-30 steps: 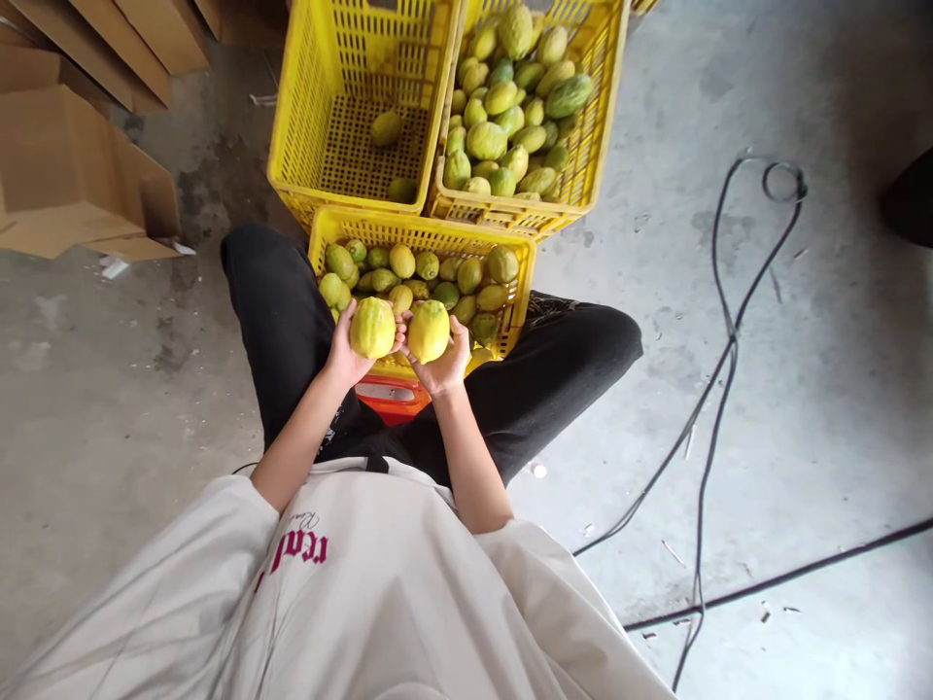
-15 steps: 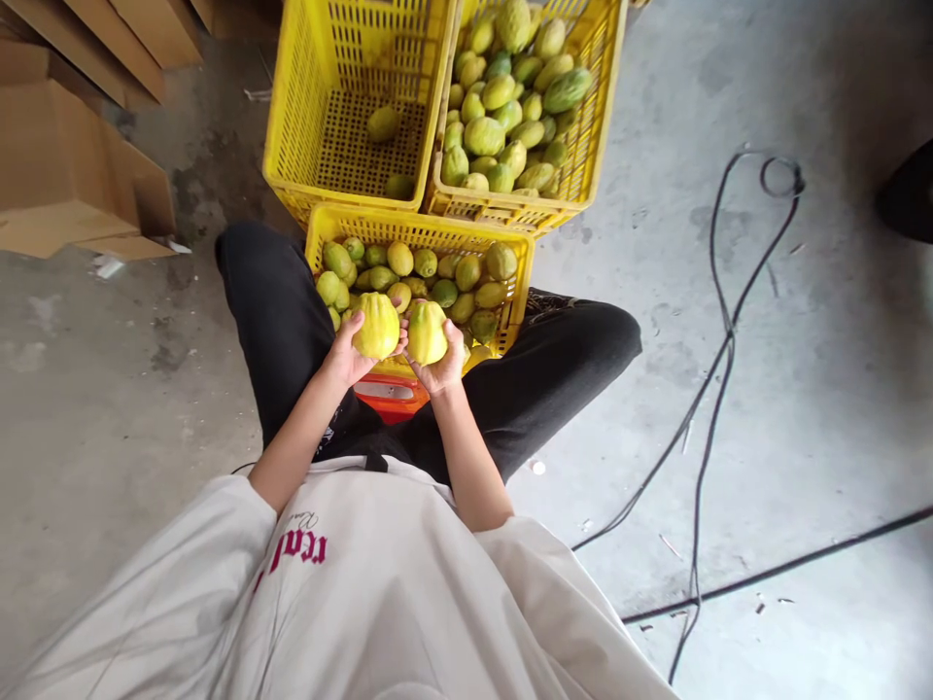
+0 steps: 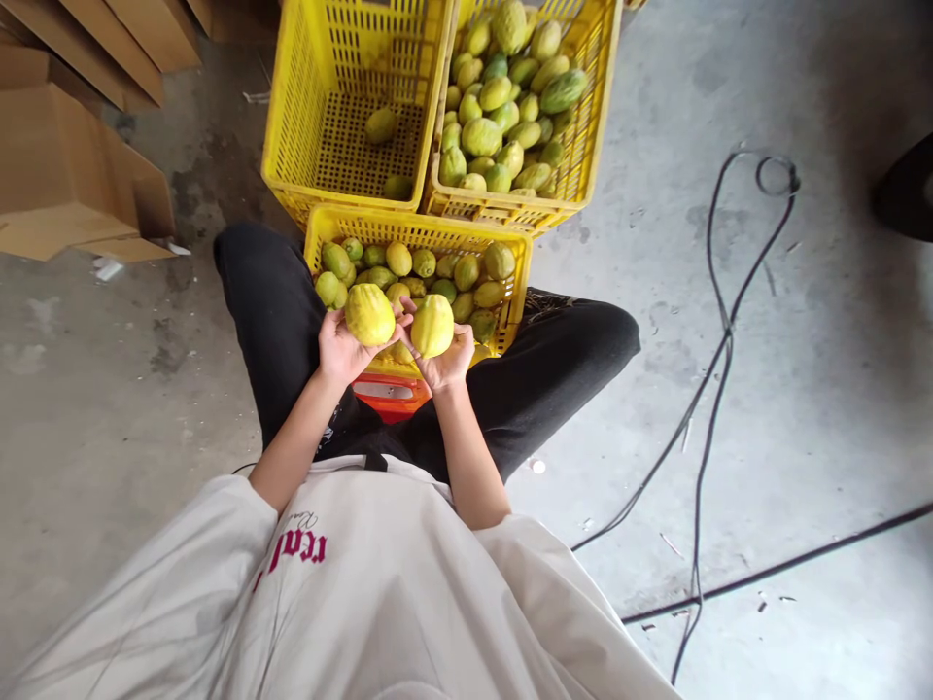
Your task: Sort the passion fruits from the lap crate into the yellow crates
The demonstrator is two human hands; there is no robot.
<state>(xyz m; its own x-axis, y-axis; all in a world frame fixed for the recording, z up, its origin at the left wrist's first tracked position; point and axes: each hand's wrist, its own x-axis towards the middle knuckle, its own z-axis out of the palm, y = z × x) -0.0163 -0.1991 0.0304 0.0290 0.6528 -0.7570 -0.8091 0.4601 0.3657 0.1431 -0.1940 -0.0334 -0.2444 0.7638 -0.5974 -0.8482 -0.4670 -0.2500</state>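
My left hand (image 3: pixel 341 350) cradles a yellow papaya (image 3: pixel 369 314) on its palm and fingers. Beside it, my right hand (image 3: pixel 450 362) holds a second yellow papaya (image 3: pixel 432 326), blunt end up, with a greenish tint. The hands are close together, their fingertips almost meeting between the two fruits. Both papayas are above the front part of a yellow plastic crate (image 3: pixel 423 220) between my legs. Inside that crate lie several smaller green-yellow papayas (image 3: pixel 398 258), some hidden behind my hands.
Behind stand two more yellow crates: the left one (image 3: pixel 290 117) with two papayas on its bottom, the right one (image 3: pixel 594 126) heaped with papayas. Cardboard boxes (image 3: pixel 87 165) are at far left. A black cable (image 3: pixel 707 389) crosses the concrete floor at right. Red-orange plastic (image 3: pixel 390 391) shows below the near crate.
Both papayas have been turned and tilted in the hands. The left fruit has shifted slightly left, the right one slightly right, and the fingers have loosened a little.
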